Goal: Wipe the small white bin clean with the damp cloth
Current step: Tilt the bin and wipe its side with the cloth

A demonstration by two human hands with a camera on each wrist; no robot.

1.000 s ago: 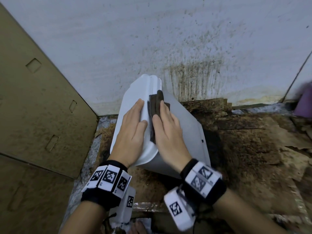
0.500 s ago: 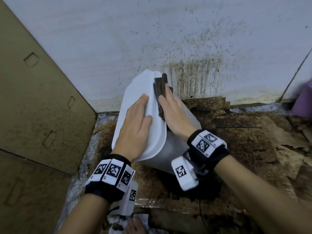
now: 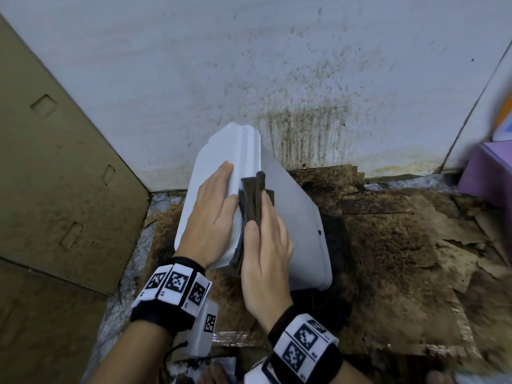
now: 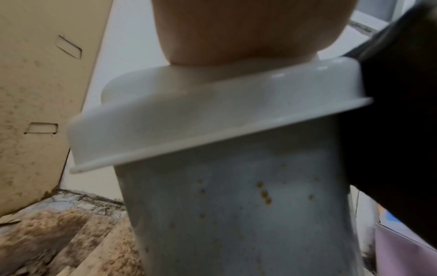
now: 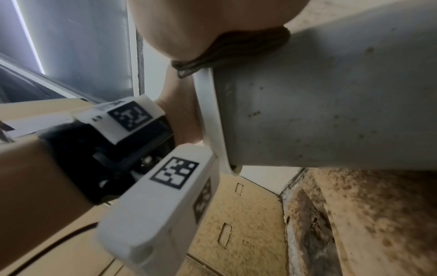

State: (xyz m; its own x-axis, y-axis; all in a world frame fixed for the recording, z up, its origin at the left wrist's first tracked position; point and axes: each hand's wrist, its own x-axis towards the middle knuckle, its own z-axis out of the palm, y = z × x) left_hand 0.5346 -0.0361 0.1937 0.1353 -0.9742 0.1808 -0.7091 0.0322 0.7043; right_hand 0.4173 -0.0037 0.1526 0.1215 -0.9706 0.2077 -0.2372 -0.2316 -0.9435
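The small white bin [image 3: 299, 231] leans tilted against the wall, lid on. My left hand [image 3: 213, 212] lies flat on the lid [image 3: 219, 151], fingers straight. My right hand [image 3: 263, 245] holds the dark damp cloth [image 3: 253, 195] folded over the lid's right edge, thumb on the lid side and fingers on the bin's side wall. In the left wrist view brown specks dot the bin's body [image 4: 236, 214] under the lid rim [image 4: 212, 115], with the cloth [image 4: 397, 130] at the right. The right wrist view shows the cloth [image 5: 231, 48] squeezed between my palm and the rim.
A cardboard panel [image 3: 55, 176] stands at the left. The white wall [image 3: 277, 65] behind the bin is stained and spattered brown. Soaked, dirty cardboard [image 3: 401, 245] covers the floor. A purple object [image 3: 487, 173] sits at the right edge.
My right hand slid the cloth out to the lid's far end, then back along the right edge towards me. The left hand stayed flat on the lid.
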